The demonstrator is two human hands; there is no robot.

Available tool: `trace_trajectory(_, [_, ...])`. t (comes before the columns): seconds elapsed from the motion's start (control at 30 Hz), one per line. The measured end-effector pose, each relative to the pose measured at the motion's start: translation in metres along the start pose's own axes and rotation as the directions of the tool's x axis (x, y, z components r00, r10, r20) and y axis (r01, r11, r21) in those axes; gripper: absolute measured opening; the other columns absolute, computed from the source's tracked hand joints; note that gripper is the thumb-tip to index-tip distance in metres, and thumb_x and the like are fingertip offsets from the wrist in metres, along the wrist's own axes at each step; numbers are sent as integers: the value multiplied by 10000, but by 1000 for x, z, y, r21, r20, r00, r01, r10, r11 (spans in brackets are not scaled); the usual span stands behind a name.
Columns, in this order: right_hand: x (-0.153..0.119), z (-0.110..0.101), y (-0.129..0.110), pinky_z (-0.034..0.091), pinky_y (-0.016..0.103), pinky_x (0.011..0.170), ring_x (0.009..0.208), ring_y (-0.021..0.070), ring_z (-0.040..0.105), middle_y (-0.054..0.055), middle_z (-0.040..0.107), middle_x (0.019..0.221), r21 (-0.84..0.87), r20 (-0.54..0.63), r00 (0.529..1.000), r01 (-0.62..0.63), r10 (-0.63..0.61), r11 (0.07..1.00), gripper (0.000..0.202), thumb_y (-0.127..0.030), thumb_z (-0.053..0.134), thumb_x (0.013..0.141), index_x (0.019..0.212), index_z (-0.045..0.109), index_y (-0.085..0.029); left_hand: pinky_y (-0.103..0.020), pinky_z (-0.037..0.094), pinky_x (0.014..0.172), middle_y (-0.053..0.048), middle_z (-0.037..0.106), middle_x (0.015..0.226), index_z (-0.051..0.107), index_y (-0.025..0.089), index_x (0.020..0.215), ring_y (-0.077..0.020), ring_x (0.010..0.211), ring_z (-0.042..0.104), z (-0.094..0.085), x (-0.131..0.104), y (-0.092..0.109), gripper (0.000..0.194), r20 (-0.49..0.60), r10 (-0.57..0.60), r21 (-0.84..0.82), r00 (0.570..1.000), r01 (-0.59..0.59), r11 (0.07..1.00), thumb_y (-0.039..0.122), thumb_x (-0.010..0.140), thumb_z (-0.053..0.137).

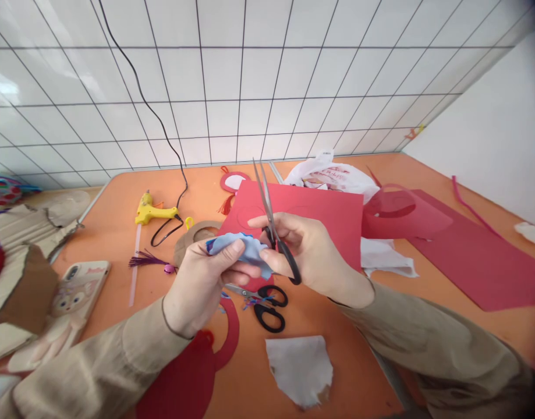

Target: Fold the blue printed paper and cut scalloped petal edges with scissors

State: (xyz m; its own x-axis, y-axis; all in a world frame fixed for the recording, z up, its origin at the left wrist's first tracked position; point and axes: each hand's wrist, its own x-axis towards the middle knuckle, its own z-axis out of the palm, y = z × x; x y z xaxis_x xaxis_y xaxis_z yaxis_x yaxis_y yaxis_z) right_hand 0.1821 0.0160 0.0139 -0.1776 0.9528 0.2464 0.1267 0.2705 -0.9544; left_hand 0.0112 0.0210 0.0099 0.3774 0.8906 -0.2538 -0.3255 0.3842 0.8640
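Observation:
My left hand (206,273) pinches a small piece of fabric (252,251), pale blue with a darker blue edge, between thumb and fingers. In my right hand (308,244) is a pair of black-handled scissors (269,203), its blades pointing up and slightly apart. The right thumb and fingertips are close to the fabric's right end; whether they touch it I cannot tell. Below both hands, a second pair of scissors (269,311) lies on the orange table with a few coloured scraps by its blades. Behind the hands lies a red sheet (332,218) with faint drawn curves.
A yellow glue gun (151,210) with a black cord rests at the left, beyond a phone (77,288) and torn cardboard (29,279). Red cutouts (184,378) and a white fabric scrap (300,369) are in front. At the back stands a white plastic bag (332,174).

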Motion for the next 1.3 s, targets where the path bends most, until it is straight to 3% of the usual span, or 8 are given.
trace_trajectory(0.13, [2, -7, -3, 515, 297, 679, 685, 137, 594, 1, 637, 757, -55, 99, 995, 10, -5, 998, 323, -141, 670, 696, 1017, 669, -176, -182, 563, 560, -85, 769, 685, 779, 136, 724, -154, 598, 718, -1, 1, 3, 155, -25, 74, 67, 997, -72, 995, 287, 703, 812])
trace_trajectory(0.27, [4, -20, -12, 518, 320, 696, 699, 153, 590, 6, 643, 763, -220, 186, 982, 73, -31, 973, 326, -209, 725, 729, 1053, 693, -195, -177, 568, 569, -82, 784, 756, 783, 142, 735, -156, 638, 729, -1, 0, 9, 117, -18, 172, 155, 985, -167, 974, 258, 751, 775])
trace_trajectory(0.4, [2, -19, -14, 528, 341, 698, 712, 167, 613, 14, 643, 783, -172, 80, 995, 79, -66, 982, 424, -295, 774, 705, 1108, 674, -207, -197, 582, 574, -81, 784, 752, 783, 144, 737, -174, 649, 737, -1, 0, 10, 131, -28, 184, 169, 983, -176, 970, 275, 747, 781])
trace_trajectory(0.47, [1, -12, -9, 529, 343, 738, 758, 171, 626, 24, 655, 826, -136, 4, 998, 58, -58, 989, 423, -251, 776, 702, 1109, 667, -213, -210, 588, 571, -72, 779, 716, 782, 152, 736, -181, 631, 737, -1, 0, 7, 129, -32, 171, 149, 985, -164, 975, 279, 720, 803])
trace_trajectory(0.7, [-1, 2, 3, 523, 316, 689, 671, 134, 589, -19, 591, 733, -70, -42, 997, 63, -66, 996, 361, -96, 643, 691, 1030, 673, -214, -165, 575, 578, -70, 778, 723, 784, 146, 752, -152, 638, 734, -3, 5, 1, 146, 8, 76, 57, 997, -76, 995, 290, 732, 800])
trace_trajectory(0.93, [-2, -3, -1, 534, 337, 692, 657, 142, 591, -17, 592, 729, -74, -33, 999, 39, -41, 997, 342, -105, 634, 701, 1012, 675, -241, -123, 547, 596, -60, 773, 723, 794, 143, 776, -122, 672, 712, -5, 7, 2, 110, 132, 31, 49, 991, -38, 998, 218, 700, 821])
trace_trajectory(1.17, [-9, 2, -7, 536, 292, 645, 680, 139, 570, -3, 558, 748, -147, -46, 987, 144, -152, 979, 283, -127, 638, 756, 1014, 666, -241, -138, 544, 550, -54, 758, 656, 776, 125, 705, -108, 582, 685, -10, 11, 0, 78, 199, 93, 38, 976, -102, 994, 195, 718, 808])
trace_trajectory(1.3, [-11, 4, -10, 495, 217, 538, 653, 112, 547, -27, 541, 732, -186, -47, 956, 276, -289, 943, 355, -65, 607, 751, 1041, 659, -262, -152, 513, 454, -36, 723, 554, 771, 138, 720, -107, 466, 646, -13, 12, -1, 103, 242, 113, 55, 964, -130, 990, 231, 715, 816])
